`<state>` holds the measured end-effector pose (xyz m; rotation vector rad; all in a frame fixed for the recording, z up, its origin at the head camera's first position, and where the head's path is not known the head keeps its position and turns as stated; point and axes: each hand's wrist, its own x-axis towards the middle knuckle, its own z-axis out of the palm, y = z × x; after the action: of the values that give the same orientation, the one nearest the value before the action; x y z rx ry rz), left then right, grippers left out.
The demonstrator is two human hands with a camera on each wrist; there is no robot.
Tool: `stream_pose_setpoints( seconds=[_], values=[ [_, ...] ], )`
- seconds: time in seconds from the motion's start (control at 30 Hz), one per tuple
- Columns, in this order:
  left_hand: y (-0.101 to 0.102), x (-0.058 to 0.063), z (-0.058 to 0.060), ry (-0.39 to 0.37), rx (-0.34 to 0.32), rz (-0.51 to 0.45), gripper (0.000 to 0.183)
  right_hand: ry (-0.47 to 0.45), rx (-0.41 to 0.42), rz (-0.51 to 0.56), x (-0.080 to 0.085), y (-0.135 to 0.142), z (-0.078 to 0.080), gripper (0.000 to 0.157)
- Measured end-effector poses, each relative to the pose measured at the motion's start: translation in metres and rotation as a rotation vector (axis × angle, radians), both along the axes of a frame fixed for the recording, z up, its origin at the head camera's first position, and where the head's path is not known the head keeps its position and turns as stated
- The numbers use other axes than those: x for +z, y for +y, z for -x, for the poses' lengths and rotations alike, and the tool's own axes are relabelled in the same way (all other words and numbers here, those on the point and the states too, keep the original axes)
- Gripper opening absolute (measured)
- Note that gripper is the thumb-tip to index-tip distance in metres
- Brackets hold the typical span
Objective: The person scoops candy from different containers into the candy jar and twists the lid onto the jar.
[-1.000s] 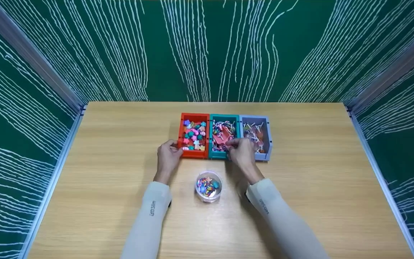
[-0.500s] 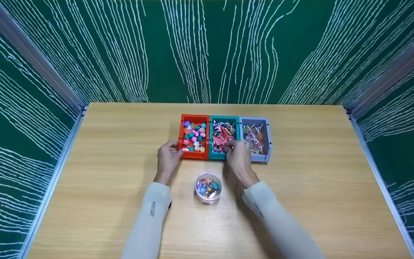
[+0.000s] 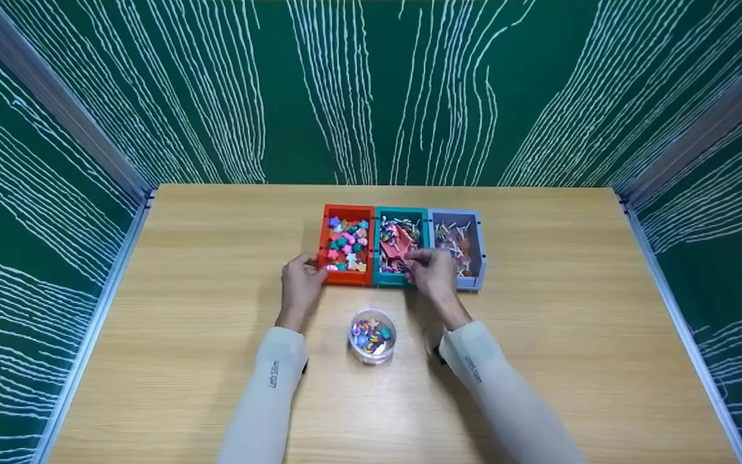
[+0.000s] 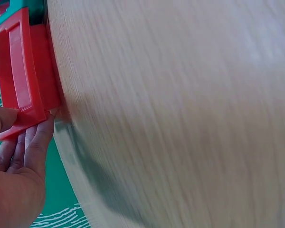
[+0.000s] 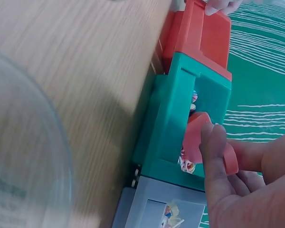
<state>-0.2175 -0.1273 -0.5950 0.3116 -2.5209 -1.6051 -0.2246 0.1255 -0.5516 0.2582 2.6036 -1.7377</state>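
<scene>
One smooth, pinkish-red scoop [image 5: 194,137] within the green bin [image 3: 391,280], partly covered by fingers [image 5: 212,154], hard to trace among small colourful pieces [image 5: 185,165], pinched in a right hand [image 3: 434,276] extended over that bin's near edge, opposite a left hand [image 3: 301,283] clasping the near left corner of the red bin [image 3: 346,278].

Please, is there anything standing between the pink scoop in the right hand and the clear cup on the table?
Yes: the near wall of the green bin stands between the pink scoop, whose blade is in that bin, and the clear cup. Nothing else visible blocks it.
</scene>
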Motion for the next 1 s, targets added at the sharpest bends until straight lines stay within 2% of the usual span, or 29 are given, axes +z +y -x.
stream_pose_setpoints(
  seconds=[0.47, 0.77, 1.0],
  values=[
    [0.000, 0.001, -0.003, -0.011, -0.006, -0.034, 0.022, -0.108, -0.031, 0.140, -0.001, 0.011, -0.010, 0.020],
    [0.001, -0.002, -0.001, 0.014, -0.005, -0.038, 0.021, -0.134, 0.008, 0.150, 0.002, 0.031, -0.022, 0.024],
    [0.002, -0.002, -0.003, 0.020, 0.015, -0.020, 0.019, -0.138, 0.053, 0.161, 0.010, 0.045, -0.040, 0.023]
  ],
)
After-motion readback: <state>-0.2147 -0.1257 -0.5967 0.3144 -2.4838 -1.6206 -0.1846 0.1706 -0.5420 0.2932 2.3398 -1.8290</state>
